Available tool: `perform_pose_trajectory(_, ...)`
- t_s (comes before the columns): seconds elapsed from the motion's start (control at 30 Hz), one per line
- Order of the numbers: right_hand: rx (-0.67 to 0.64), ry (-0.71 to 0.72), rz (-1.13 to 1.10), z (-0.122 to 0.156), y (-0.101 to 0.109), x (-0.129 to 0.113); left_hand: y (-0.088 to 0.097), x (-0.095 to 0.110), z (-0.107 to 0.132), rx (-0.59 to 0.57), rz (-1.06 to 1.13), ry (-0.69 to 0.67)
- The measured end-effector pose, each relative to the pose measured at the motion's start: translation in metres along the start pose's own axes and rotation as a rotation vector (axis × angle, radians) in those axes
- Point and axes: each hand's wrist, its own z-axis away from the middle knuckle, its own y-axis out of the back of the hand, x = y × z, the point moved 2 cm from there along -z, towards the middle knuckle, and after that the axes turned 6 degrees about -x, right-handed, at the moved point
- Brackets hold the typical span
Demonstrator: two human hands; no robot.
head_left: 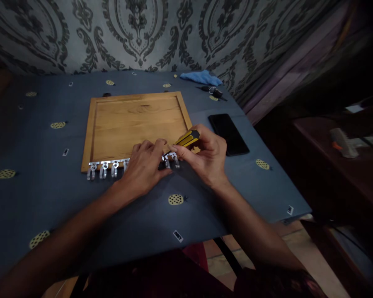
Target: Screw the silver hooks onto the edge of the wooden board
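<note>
A wooden tray-like board (136,118) lies on the blue patterned tablecloth. Along its near edge runs a metal rail of several hooks (104,167). My left hand (143,165) rests on the rail with fingers curled down, pressing it against the board. My right hand (207,155) grips a yellow-and-black screwdriver (188,138), its tip pointing down-left at the rail near the two right-most hooks (171,159). The part of the rail under my left hand is hidden.
A black phone (228,133) lies right of the board. A blue cloth (200,77) and a small dark tool (214,92) sit at the table's far right corner. The table's right edge drops off beside dark furniture (342,165).
</note>
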Motion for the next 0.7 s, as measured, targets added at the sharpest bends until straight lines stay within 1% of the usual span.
perform_pose_trajectory(0.17,0.041,0.033,0.022,0.0005,0.0000,0.0010,0.0008,0.0006,-0.0001,-0.003,-0.011,-0.007)
perform_pose_trajectory(0.4,0.044,0.041,0.033,-0.0001,-0.0012,0.0018,0.0005,-0.0003,-0.0005,-0.001,-0.001,-0.008)
perform_pose_trajectory(0.47,0.072,0.059,0.031,0.0008,-0.0007,0.0005,0.0004,-0.0006,-0.0005,-0.008,-0.004,-0.005)
perform_pose_trajectory(0.6,0.188,0.080,0.003,0.0030,0.0026,-0.0017,0.0006,-0.0006,-0.0002,-0.033,-0.001,0.008)
perform_pose_trajectory(0.7,0.184,0.059,0.006,0.0029,0.0032,-0.0010,0.0004,-0.0006,-0.0002,-0.048,0.002,0.012)
